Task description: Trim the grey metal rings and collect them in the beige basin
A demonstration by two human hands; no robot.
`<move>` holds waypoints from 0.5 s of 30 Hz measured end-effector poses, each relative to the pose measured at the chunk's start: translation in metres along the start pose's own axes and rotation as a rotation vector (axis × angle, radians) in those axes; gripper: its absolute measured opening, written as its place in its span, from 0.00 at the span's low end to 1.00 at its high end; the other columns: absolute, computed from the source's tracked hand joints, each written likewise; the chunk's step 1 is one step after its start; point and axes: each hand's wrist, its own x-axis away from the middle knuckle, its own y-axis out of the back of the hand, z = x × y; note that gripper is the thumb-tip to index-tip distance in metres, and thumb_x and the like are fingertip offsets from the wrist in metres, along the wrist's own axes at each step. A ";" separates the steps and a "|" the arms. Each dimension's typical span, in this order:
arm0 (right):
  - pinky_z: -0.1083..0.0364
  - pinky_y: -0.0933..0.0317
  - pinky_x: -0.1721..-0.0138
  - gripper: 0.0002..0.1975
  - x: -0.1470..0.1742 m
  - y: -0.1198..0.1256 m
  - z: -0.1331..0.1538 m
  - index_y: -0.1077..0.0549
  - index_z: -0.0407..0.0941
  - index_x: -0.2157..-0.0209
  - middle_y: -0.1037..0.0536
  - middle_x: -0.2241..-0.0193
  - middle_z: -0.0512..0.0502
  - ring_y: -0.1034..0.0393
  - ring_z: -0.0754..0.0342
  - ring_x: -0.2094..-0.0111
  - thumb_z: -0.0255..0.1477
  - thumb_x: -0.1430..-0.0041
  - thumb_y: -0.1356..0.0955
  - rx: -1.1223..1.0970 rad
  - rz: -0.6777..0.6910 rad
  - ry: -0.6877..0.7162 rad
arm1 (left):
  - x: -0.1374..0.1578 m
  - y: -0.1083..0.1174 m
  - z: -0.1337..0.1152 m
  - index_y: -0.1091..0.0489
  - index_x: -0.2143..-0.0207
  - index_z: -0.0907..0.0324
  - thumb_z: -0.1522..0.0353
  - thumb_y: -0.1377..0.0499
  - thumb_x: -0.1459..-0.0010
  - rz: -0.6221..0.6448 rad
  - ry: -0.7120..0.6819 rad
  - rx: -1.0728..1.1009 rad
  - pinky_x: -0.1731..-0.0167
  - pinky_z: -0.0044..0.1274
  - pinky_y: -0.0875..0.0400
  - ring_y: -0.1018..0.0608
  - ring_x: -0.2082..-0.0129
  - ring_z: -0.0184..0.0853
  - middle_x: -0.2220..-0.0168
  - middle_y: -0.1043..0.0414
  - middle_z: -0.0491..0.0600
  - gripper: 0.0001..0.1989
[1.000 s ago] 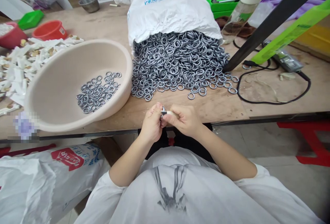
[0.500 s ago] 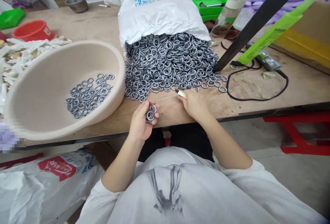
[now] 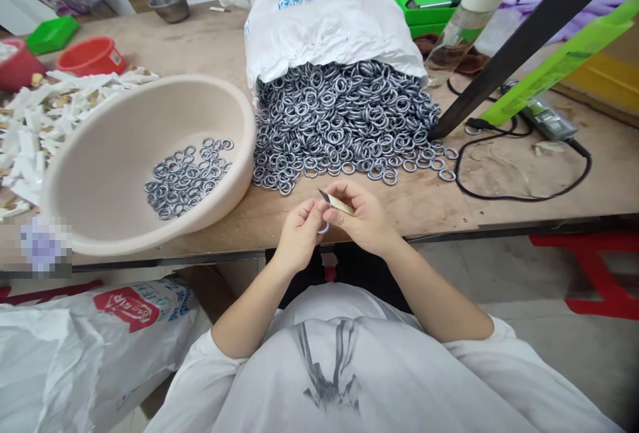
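Note:
My left hand (image 3: 298, 237) is closed, with a grey ring (image 3: 323, 227) at its fingertips; any other rings in the palm are hidden. My right hand (image 3: 368, 219) grips a small knife (image 3: 340, 204) with a pale handle and a short dark blade pointing up and left. Both hands meet over the table's front edge, the blade close to the left fingertips. Just beyond them a heap of grey rings (image 3: 339, 114) spills from a white sack (image 3: 329, 34). To the left, a big beige basin (image 3: 74, 220) holds more loose rings (image 3: 187, 180).
White offcut-like pieces (image 3: 30, 147) lie at the far left near a red bowl (image 3: 90, 57). A dark post (image 3: 524, 54), a lime-green strip (image 3: 559, 67), a bottle (image 3: 469, 20) and a black cable (image 3: 524, 199) stand or lie on the right. A red stool (image 3: 594, 273) is below.
My right hand has moved left from the edge of the heap with the knife and now meets my left hand. The left hand has turned, hiding most rings it held. The view has shifted slightly.

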 end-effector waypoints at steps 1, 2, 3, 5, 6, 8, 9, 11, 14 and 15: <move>0.55 0.37 0.62 0.24 0.000 -0.001 -0.001 0.28 0.45 0.63 0.26 0.68 0.50 0.32 0.55 0.66 0.52 0.47 0.27 -0.003 0.011 0.007 | 0.001 -0.003 0.000 0.33 0.71 0.59 0.50 0.36 0.45 0.014 0.037 0.063 0.84 0.17 0.54 0.47 0.84 0.23 0.81 0.48 0.39 0.22; 0.55 0.37 0.64 0.25 0.000 -0.001 -0.002 0.28 0.45 0.65 0.27 0.70 0.50 0.33 0.55 0.68 0.54 0.46 0.29 -0.004 0.005 0.007 | 0.002 -0.006 -0.001 0.33 0.72 0.60 0.50 0.35 0.46 0.029 0.063 0.103 0.85 0.17 0.55 0.47 0.84 0.22 0.81 0.48 0.38 0.22; 0.56 0.39 0.66 0.25 0.000 0.000 -0.003 0.28 0.45 0.67 0.28 0.72 0.50 0.34 0.56 0.70 0.55 0.44 0.31 0.003 -0.020 0.006 | 0.003 -0.008 -0.003 0.34 0.72 0.60 0.50 0.33 0.48 0.039 0.085 0.128 0.85 0.16 0.54 0.46 0.84 0.21 0.81 0.48 0.38 0.23; 0.57 0.42 0.70 0.27 0.000 0.002 -0.004 0.29 0.45 0.69 0.31 0.75 0.51 0.37 0.57 0.73 0.57 0.40 0.35 0.060 -0.106 0.045 | 0.006 -0.012 -0.009 0.36 0.73 0.60 0.51 0.32 0.49 0.033 0.128 0.179 0.86 0.15 0.54 0.46 0.85 0.20 0.81 0.49 0.38 0.23; 0.57 0.44 0.72 0.27 0.002 0.003 -0.004 0.29 0.45 0.69 0.31 0.76 0.52 0.38 0.57 0.74 0.56 0.38 0.37 0.122 -0.132 0.096 | 0.006 -0.013 -0.012 0.36 0.74 0.60 0.52 0.32 0.49 0.018 0.145 0.210 0.86 0.15 0.53 0.45 0.85 0.20 0.81 0.49 0.37 0.23; 0.57 0.47 0.72 0.24 0.006 0.005 -0.005 0.30 0.45 0.69 0.32 0.77 0.52 0.39 0.58 0.75 0.51 0.34 0.38 0.301 -0.136 0.233 | 0.007 -0.014 -0.018 0.37 0.73 0.60 0.53 0.32 0.49 -0.024 0.163 0.270 0.87 0.14 0.52 0.45 0.85 0.20 0.81 0.48 0.37 0.23; 0.57 0.48 0.73 0.23 0.010 0.005 -0.005 0.30 0.45 0.70 0.32 0.78 0.52 0.40 0.58 0.75 0.49 0.32 0.39 0.401 -0.120 0.297 | 0.007 -0.014 -0.020 0.38 0.73 0.60 0.53 0.31 0.49 -0.044 0.167 0.296 0.87 0.14 0.52 0.44 0.86 0.20 0.81 0.47 0.37 0.23; 0.56 0.50 0.73 0.23 0.015 0.004 -0.004 0.32 0.44 0.73 0.33 0.79 0.52 0.40 0.59 0.76 0.46 0.31 0.39 0.573 -0.088 0.383 | 0.007 -0.014 -0.022 0.40 0.74 0.60 0.54 0.30 0.50 -0.068 0.172 0.333 0.87 0.13 0.51 0.44 0.86 0.20 0.81 0.46 0.37 0.24; 0.56 0.52 0.74 0.24 0.019 0.001 -0.004 0.35 0.45 0.76 0.35 0.80 0.52 0.41 0.59 0.78 0.46 0.30 0.40 0.721 -0.084 0.423 | 0.005 -0.014 -0.021 0.42 0.75 0.59 0.55 0.30 0.51 -0.077 0.177 0.351 0.88 0.13 0.50 0.44 0.86 0.20 0.82 0.46 0.36 0.25; 0.56 0.52 0.74 0.25 0.020 0.000 -0.004 0.35 0.45 0.76 0.35 0.80 0.52 0.41 0.59 0.78 0.46 0.30 0.40 0.745 -0.085 0.432 | 0.005 -0.014 -0.020 0.42 0.75 0.59 0.55 0.30 0.51 -0.076 0.175 0.351 0.88 0.13 0.50 0.44 0.86 0.20 0.82 0.46 0.36 0.25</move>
